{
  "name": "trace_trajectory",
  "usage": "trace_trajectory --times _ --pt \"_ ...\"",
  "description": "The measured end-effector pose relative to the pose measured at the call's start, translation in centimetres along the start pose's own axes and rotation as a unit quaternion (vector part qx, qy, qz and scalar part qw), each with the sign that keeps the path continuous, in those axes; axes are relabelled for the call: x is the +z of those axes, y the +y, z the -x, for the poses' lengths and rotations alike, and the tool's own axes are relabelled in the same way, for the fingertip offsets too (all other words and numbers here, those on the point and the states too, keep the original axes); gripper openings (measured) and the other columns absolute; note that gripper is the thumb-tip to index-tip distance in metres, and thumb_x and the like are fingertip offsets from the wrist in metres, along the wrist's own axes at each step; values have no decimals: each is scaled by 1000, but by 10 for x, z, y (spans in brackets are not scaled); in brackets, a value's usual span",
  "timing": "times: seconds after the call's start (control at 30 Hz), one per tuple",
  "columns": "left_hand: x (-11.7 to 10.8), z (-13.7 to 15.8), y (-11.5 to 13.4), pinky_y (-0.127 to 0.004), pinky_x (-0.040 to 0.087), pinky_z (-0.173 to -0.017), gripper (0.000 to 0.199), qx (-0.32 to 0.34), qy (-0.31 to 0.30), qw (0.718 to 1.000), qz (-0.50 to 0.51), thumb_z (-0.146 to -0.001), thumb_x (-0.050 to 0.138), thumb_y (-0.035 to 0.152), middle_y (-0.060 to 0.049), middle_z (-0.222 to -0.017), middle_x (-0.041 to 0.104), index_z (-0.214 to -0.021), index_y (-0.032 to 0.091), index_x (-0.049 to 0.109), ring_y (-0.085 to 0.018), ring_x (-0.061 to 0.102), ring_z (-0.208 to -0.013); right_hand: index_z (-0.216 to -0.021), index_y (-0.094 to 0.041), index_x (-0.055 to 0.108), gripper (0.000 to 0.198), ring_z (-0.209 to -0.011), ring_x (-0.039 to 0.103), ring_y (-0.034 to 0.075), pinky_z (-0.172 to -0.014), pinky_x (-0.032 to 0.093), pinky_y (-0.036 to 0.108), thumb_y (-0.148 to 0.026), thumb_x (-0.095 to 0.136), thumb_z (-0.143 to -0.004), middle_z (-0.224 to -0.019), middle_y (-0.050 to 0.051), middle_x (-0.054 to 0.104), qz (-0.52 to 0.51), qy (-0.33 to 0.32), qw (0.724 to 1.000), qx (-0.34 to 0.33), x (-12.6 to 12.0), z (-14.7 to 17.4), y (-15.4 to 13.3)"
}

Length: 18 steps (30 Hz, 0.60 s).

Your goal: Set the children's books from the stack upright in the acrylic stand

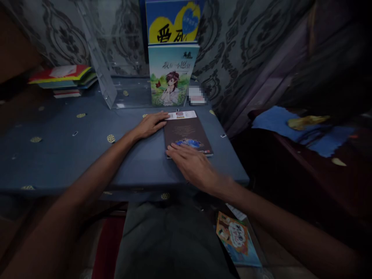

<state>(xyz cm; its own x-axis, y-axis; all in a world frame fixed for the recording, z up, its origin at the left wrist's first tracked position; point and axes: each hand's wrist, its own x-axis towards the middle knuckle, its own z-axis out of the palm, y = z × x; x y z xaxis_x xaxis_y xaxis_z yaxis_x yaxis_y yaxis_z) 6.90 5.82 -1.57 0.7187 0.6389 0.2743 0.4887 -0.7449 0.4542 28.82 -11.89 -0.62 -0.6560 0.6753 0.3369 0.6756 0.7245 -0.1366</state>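
A dark brown book [187, 130] lies flat on the table, with a white strip along its far edge and a blue flower picture near its front edge. My left hand [151, 124] rests on the tablecloth, fingers stretched out, its fingertips at the book's far left corner. Across the near left part of the cover lies my right hand [193, 162], flat with its fingers extended. Behind the book, a green and light blue book [173, 91] with a drawn figure stands upright in a clear rack [109, 87]. Above it shows a blue and yellow book [171, 25].
Several books and folders [65, 77] are stacked at the back left of the blue-grey tablecloth [58, 155]. A small blurred card-like item [197, 97] sits beside the rack. Below the table's right edge lies an orange and blue book [238, 240]. Blue cloth [279, 120] covers part of a dark red surface at right.
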Motion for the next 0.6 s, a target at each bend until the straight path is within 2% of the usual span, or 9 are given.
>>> trace_trajectory --times 0.13,0.23,0.4,0.6 --pt "1 0 1 -49 32 -124 57 -9 4 1000 -11 -103 38 54 -11 -154 54 -143 19 58 -26 44 -148 -135 -12 63 46 -138 56 24 -117 46 45 -3 42 -95 -139 15 67 28 62 998 -19 4 27 -14" --pt "1 0 1 -49 32 -124 58 -5 5 1000 -18 -103 38 54 -13 -153 54 -143 17 59 -27 44 -148 -139 -12 60 46 -140 54 24 -118 44 49 -6 43 -97 -139 15 67 25 67 997 -15 2 38 -13" --pt "0 0 2 -48 32 -124 57 -9 5 999 -32 -103 38 51 -14 -152 55 -142 15 59 -27 45 -147 -149 -17 51 50 -137 57 25 -118 43 52 -10 44 -99 -140 15 67 17 80 996 31 -8 60 5" --pt "2 1 6 -49 33 -123 53 -16 7 998 -54 -103 39 45 -14 -152 55 -142 15 58 -26 46 -147 -152 -21 47 50 -138 56 26 -114 51 49 -20 47 -103 -146 14 61 -7 105 989 102 -19 80 29"
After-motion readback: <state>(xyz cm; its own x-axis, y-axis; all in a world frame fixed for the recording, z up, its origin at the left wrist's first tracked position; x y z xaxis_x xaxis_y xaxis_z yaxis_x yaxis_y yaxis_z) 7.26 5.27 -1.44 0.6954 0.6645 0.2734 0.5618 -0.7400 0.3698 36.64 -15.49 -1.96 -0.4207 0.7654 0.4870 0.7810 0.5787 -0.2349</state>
